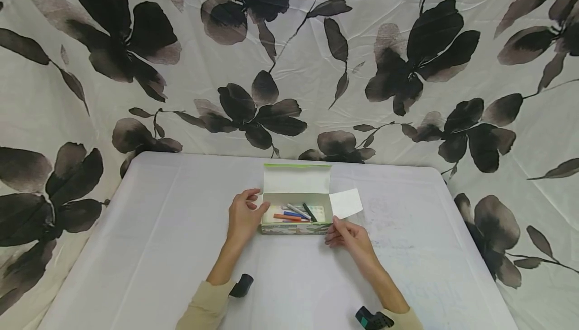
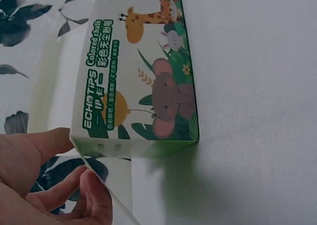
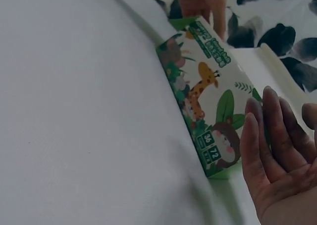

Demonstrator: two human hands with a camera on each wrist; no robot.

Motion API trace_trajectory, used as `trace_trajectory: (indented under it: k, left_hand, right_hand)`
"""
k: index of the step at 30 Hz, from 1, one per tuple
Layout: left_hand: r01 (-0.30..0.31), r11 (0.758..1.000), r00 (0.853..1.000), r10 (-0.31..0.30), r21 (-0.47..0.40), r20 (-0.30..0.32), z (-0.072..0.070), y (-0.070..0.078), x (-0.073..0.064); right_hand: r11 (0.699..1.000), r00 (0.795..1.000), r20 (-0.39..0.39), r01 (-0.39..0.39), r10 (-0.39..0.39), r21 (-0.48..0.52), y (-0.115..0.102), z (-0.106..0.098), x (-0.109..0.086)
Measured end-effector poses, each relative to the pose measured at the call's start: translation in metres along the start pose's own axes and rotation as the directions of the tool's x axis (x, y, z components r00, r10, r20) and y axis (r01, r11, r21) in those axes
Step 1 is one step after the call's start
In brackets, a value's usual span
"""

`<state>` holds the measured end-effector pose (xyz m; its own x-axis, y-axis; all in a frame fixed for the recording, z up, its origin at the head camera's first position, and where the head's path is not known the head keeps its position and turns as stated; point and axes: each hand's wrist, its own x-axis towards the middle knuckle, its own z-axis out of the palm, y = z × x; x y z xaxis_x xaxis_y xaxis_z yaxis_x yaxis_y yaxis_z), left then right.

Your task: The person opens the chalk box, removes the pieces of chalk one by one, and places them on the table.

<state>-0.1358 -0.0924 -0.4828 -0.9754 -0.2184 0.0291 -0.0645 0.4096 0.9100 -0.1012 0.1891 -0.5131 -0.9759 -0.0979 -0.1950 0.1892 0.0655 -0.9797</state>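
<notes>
An open cardboard box of colored chalk [image 1: 296,229], printed with cartoon animals, sits on the table with its back lid raised. Inside lie several sticks: orange [image 1: 287,217], blue [image 1: 295,215], white and dark green ones. At the left end, my left hand [image 1: 243,215] has its thumb at the box's top corner. The left wrist view shows its other fingertips [image 2: 94,190] against the white left flap [image 2: 119,203]. By the front right corner is my right hand [image 1: 353,242], fingers extended and side by side, thumb near the rim.
The white right flap [image 1: 346,203] sticks out over the white-covered table [image 1: 181,249]. Faint coloured marks show on the cloth at the right. Behind the table hangs a floral curtain [image 1: 316,84]. Each wrist wears a black camera.
</notes>
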Motion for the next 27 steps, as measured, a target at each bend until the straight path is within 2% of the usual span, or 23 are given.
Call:
trace_trajectory:
  k: [3, 6, 12, 18, 21, 27]
  left_hand:
    - [0.028, 0.999, 1.000, -0.028, -0.020, 0.009, -0.001, -0.005, 0.003]
    - [0.064, 0.997, 0.998, -0.063, -0.042, 0.032, -0.002, -0.008, 0.005]
    - [0.100, 0.993, 0.993, -0.096, -0.063, 0.064, -0.004, -0.011, 0.007]
    - [0.123, 0.990, 0.989, -0.116, -0.072, 0.095, -0.004, -0.013, 0.008]
    - [0.145, 0.985, 0.985, -0.134, -0.094, 0.110, -0.005, -0.014, 0.008]
    - [0.170, 0.975, 0.981, -0.152, -0.144, 0.123, -0.006, -0.015, 0.009]
  right_hand:
    - [0.995, 0.995, 0.061, 0.078, -0.075, -0.063, -0.007, 0.002, 0.000]
    - [0.978, 0.982, 0.101, 0.174, -0.162, -0.115, -0.016, 0.005, 0.002]
    - [0.931, 0.945, 0.122, 0.321, -0.303, -0.173, -0.038, 0.010, 0.011]
    - [0.873, 0.912, 0.146, 0.410, -0.384, -0.264, -0.054, 0.014, 0.029]
    - [0.829, 0.891, 0.183, 0.454, -0.415, -0.327, -0.056, 0.016, 0.039]
    - [0.772, 0.878, 0.264, 0.477, -0.398, -0.421, -0.057, 0.020, 0.055]
